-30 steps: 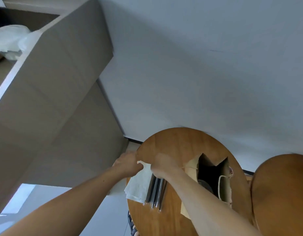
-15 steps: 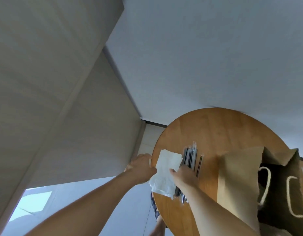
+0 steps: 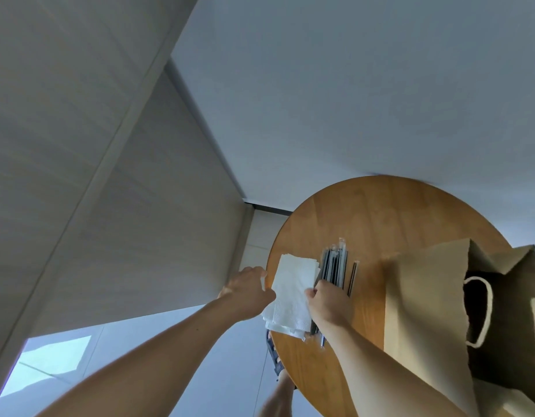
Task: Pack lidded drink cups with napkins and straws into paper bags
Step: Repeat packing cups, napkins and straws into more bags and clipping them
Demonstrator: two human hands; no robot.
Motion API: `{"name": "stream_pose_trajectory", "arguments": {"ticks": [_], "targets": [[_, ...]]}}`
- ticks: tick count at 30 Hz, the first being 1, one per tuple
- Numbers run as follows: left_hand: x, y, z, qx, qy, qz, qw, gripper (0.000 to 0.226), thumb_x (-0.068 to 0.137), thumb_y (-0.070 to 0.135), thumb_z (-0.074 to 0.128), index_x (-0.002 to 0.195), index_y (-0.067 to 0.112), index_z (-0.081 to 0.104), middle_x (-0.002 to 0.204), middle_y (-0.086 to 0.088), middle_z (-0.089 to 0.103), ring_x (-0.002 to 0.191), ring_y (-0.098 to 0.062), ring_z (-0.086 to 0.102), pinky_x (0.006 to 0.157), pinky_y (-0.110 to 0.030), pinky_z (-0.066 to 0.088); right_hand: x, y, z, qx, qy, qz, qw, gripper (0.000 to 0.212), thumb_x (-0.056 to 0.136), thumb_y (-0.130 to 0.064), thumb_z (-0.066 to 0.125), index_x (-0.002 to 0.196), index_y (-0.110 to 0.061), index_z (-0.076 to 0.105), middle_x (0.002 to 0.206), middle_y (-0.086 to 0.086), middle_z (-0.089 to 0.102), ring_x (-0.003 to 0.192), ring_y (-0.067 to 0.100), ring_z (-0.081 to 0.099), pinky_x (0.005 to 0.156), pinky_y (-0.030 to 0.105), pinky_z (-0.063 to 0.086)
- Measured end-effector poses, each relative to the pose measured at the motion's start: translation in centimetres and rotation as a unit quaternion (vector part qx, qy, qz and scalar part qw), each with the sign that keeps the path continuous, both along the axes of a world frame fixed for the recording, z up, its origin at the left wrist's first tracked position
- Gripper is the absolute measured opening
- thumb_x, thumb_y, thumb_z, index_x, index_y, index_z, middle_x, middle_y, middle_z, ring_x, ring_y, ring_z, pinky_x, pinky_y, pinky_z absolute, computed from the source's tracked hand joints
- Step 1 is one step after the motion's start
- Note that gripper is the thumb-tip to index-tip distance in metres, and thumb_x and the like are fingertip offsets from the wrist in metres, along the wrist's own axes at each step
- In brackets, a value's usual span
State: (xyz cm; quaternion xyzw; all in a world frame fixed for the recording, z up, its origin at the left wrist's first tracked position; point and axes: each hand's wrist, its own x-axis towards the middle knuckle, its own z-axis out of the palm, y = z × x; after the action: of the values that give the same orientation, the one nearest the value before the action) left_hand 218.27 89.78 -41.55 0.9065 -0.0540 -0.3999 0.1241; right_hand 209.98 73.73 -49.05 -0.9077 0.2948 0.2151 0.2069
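Note:
A small stack of white napkins (image 3: pixel 293 293) lies at the left edge of the round wooden table (image 3: pixel 380 218). My left hand (image 3: pixel 245 290) pinches the stack's left edge. My right hand (image 3: pixel 326 302) pinches its right edge, resting over the wrapped straws (image 3: pixel 335 263) that lie beside the napkins. One more straw (image 3: pixel 353 278) lies apart to the right. An open brown paper bag (image 3: pixel 425 302) with white rope handles stands at the right; its inside is dark and no cup can be made out.
Grey cabinet panels fill the left, and a plain wall rises behind the table. Below the table edge a foot in a dark sandal (image 3: pixel 275 353) shows on the pale floor.
The camera has swung so the table and bag sit larger and further right. Both hands stay on the napkin stack, which has barely shifted.

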Motion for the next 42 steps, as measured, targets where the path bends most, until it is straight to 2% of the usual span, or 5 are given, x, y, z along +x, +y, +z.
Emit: {"name": "stream_pose_trajectory", "arguments": {"ticks": [5,14,24,33,42], "targets": [[-0.1,-0.8,0.3,-0.014,0.012,0.024,1.0,0.051,0.093,0.041,0.054,0.141,0.026,0.043,0.142,0.006,0.051,0.122,-0.016,0.053,0.082,-0.025,0.035,-0.1,-0.3,1.1,0.163,-0.091,-0.111,0.976,0.011,0.091,-0.028,0.062,0.084,-0.025,0.053,0.073,-0.014,0.058,0.066,0.007,0.06,0.055,0.024,0.05],[-0.3,-3.9,1.1,-0.199,0.183,0.217,0.938,0.03,0.094,0.036,0.064,0.115,0.016,0.059,0.116,-0.002,0.066,0.1,-0.019,0.063,0.085,-0.034,0.052,-2.4,-2.2,5.1,0.475,-0.217,-0.37,0.769,0.008,0.085,-0.002,0.066,0.089,-0.008,0.064,0.081,0.004,0.072,0.072,0.017,0.07,0.059,0.024,0.054],[-2.0,-5.1,1.1,-0.138,0.108,0.182,0.968,0.029,0.1,0.029,0.051,0.123,0.014,0.061,0.119,-0.004,0.064,0.11,-0.026,0.06,0.096,-0.037,0.053,-5.7,-5.4,-1.9,0.088,-0.008,-0.265,0.96,0.015,0.089,-0.033,0.064,0.1,-0.024,0.067,0.073,-0.012,0.059,0.064,0.013,0.056,0.054,0.023,0.038],[-2.8,-5.5,1.4,-0.141,0.095,0.189,0.967,0.028,0.1,0.028,0.051,0.122,0.013,0.06,0.118,-0.004,0.064,0.107,-0.024,0.061,0.085,-0.03,0.051,-5.4,-5.6,-1.8,0.056,0.083,-0.205,0.974,0.035,0.082,-0.048,0.064,0.064,-0.017,0.064,0.057,-0.006,0.061,0.052,0.015,0.059,0.054,0.023,0.048],[-2.4,-9.0,5.4,-0.203,0.062,0.188,0.959,0.021,0.099,0.027,0.05,0.113,0.02,0.064,0.106,-0.001,0.07,0.093,-0.022,0.065,0.064,-0.02,0.047,-4.1,-5.3,8.4,0.274,-0.227,-0.284,0.89,0.015,0.076,-0.019,0.07,0.069,-0.024,0.058,0.063,-0.013,0.063,0.058,0.0,0.057,0.049,0.01,0.041]]}}
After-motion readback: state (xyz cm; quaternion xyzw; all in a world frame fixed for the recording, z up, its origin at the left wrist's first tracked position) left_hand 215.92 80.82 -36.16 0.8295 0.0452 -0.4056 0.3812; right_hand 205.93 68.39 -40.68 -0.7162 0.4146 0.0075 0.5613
